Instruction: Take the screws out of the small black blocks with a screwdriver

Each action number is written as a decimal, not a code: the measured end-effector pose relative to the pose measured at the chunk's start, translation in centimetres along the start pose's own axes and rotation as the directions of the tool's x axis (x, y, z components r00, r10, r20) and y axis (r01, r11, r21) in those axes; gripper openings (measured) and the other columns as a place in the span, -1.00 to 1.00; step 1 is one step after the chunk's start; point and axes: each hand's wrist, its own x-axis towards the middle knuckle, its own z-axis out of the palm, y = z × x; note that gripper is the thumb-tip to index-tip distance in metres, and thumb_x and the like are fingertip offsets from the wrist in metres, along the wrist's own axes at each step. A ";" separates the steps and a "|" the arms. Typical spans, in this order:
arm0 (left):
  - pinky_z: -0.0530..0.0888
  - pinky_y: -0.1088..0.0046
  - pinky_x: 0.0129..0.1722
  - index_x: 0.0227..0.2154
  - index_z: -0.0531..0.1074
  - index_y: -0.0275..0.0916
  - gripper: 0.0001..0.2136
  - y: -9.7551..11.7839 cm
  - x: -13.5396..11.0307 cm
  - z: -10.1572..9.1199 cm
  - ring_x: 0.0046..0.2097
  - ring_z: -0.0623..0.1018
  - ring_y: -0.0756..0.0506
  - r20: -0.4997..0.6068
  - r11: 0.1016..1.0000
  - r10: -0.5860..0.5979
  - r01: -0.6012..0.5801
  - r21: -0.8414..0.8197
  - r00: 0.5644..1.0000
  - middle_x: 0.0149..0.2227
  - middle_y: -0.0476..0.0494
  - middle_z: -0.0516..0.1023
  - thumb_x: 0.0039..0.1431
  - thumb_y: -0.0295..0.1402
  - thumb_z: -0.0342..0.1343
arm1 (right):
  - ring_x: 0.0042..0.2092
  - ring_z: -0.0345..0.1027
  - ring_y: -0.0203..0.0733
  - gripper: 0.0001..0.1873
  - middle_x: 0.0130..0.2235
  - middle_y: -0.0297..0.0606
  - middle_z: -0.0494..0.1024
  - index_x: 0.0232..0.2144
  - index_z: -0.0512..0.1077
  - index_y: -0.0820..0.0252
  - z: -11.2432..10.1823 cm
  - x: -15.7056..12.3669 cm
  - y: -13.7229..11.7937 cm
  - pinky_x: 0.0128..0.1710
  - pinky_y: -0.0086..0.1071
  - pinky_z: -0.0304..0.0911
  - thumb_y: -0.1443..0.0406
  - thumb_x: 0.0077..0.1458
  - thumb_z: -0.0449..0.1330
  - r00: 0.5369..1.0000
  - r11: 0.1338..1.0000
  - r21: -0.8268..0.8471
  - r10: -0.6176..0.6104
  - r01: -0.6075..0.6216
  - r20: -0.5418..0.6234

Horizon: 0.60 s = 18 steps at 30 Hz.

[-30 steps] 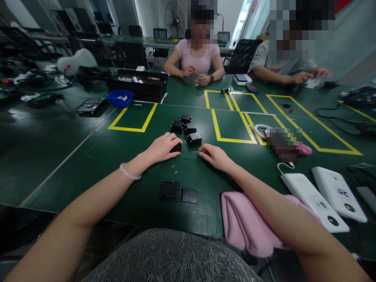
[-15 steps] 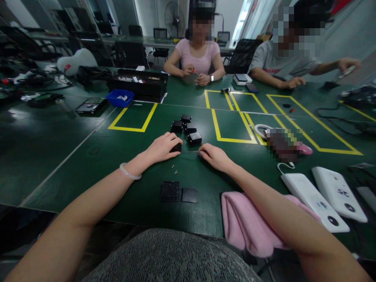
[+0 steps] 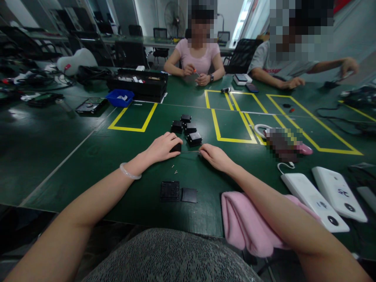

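My left hand (image 3: 164,146) is closed around a small black box (image 3: 176,147) and holds it on the table. From the right, my right hand (image 3: 215,156) pinches a thin screwdriver (image 3: 190,152); its shaft lies level and points at the box, and the handle is hidden in my fingers. Whether the tip touches the box I cannot tell. Just beyond stand several similar black boxes (image 3: 194,138). Nearer to me are a few tiny screws (image 3: 176,172), an open black case half (image 3: 169,191) and a flat black cover (image 3: 189,195).
A pink cloth (image 3: 243,223) hangs over the table edge beneath my right forearm, beside two white power banks (image 3: 315,201). Farther off are a blue tray (image 3: 120,98) and a black bin (image 3: 138,84). Two people sit across the green table (image 3: 88,156), their hands busy.
My hands, the box and the screwdriver stay almost still. Across the table, the person on the right has shifted a raised hand slightly.
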 end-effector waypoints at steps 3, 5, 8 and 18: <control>0.47 0.26 -0.08 0.01 0.42 -0.21 -0.73 0.0 0.0 0.1 0.00 0.45 -0.22 -0.007 1.000 0.000 0.000 -0.004 1.000 -0.02 -0.23 0.48 0.30 -0.27 0.16 | -0.18 0.42 -0.09 -0.82 -0.16 -0.09 0.55 -0.20 0.41 0.18 0.2 0.0 0.4 -0.16 -0.31 0.25 0.31 0.32 0.01 0.999 1.000 0.000 -0.028 0.028 -0.021; 0.46 0.27 -0.08 0.02 0.41 -0.22 -0.73 -0.1 0.0 0.1 0.01 0.45 -0.22 -0.008 1.000 0.001 -0.001 -0.006 1.000 -0.01 -0.24 0.48 0.30 -0.28 0.16 | -0.21 0.40 -0.10 -0.84 -0.18 -0.11 0.55 -0.19 0.41 0.18 0.2 0.0 0.6 -0.19 -0.31 0.24 0.32 0.30 0.03 0.999 0.999 0.003 -0.045 0.045 -0.030; 0.45 0.26 -0.06 0.02 0.41 -0.22 -0.72 -0.1 0.0 0.1 0.01 0.44 -0.22 0.000 1.000 0.002 -0.002 -0.005 1.000 -0.01 -0.24 0.47 0.30 -0.28 0.17 | -0.26 0.38 -0.12 -0.86 -0.21 -0.13 0.55 -0.17 0.40 0.18 0.3 -0.1 0.6 -0.23 -0.33 0.21 0.31 0.29 0.05 0.999 0.999 0.007 -0.045 0.045 -0.028; 0.47 0.26 -0.06 0.01 0.42 -0.22 -0.72 -0.1 0.0 0.1 0.00 0.45 -0.22 -0.012 1.000 0.005 -0.005 0.005 1.000 -0.03 -0.23 0.48 0.29 -0.28 0.17 | -0.18 0.41 -0.10 -0.81 -0.19 -0.10 0.54 -0.23 0.42 0.19 0.4 0.2 0.4 -0.14 -0.31 0.25 0.30 0.33 0.01 0.999 0.999 0.019 -0.027 0.028 -0.043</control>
